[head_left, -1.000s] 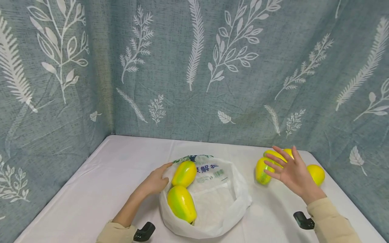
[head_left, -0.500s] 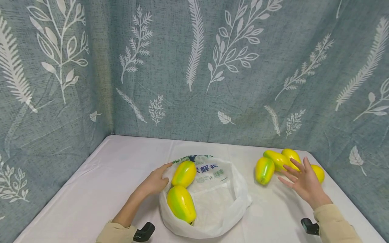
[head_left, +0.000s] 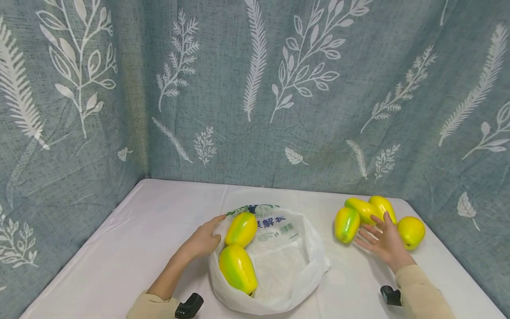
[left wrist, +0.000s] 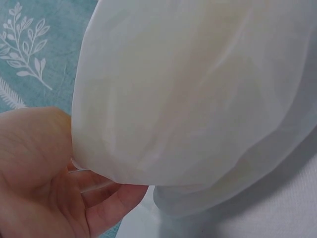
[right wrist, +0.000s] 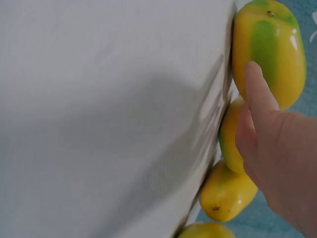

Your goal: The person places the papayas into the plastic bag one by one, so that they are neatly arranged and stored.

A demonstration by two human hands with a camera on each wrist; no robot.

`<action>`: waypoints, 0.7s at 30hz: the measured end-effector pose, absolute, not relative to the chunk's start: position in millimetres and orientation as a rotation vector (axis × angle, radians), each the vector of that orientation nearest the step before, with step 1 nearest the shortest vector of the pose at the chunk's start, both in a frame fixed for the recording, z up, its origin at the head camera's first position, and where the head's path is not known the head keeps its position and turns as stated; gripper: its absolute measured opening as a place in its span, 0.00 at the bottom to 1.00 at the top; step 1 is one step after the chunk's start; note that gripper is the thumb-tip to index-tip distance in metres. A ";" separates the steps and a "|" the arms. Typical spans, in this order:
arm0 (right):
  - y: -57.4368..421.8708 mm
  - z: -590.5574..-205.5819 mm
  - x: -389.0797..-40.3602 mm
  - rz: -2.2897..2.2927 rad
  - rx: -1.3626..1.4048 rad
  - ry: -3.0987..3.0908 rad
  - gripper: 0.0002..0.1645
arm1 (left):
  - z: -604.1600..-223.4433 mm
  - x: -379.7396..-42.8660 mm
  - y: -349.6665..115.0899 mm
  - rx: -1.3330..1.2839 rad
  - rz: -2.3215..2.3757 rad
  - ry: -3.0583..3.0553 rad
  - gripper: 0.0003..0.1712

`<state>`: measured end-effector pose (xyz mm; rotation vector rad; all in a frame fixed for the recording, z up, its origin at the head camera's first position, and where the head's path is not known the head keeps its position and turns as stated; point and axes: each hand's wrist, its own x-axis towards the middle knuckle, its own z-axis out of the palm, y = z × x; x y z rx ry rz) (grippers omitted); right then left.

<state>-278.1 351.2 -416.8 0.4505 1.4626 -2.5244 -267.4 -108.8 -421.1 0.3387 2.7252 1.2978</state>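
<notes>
A white plastic bag [head_left: 279, 266] stands wide open at the middle of the table, its rim rolled outward. Inside, along its left wall, lie two glossy yellow-green papayas [head_left: 238, 269]. My left hand [head_left: 204, 237] holds the bag's left rim, index finger stretched along it; in the left wrist view its fingers [left wrist: 116, 206] curl under the white film. My right hand [head_left: 384, 243] is over the table at the right, empty, fingers spread, palm turned left. Several more papayas [head_left: 347, 225] lie around it; a single papaya [head_left: 411, 232] is just right of the hand.
White cloth covers the table [head_left: 171, 199]. A blue-green curtain [head_left: 223, 133] with white leaf prints hangs behind and at both sides. A black wrist device [head_left: 189, 305] sits below the left wrist, another device [head_left: 390, 295] below the right.
My right hand first moved right and toward me, away from in front of the papayas, then slightly left and lower. My left hand, the bag and the papayas stay in place.
</notes>
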 end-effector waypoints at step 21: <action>323.6 -431.4 -301.7 -2.342 0.517 1.822 0.61 | -417.4 -266.7 -105.4 0.342 1.281 2.733 0.32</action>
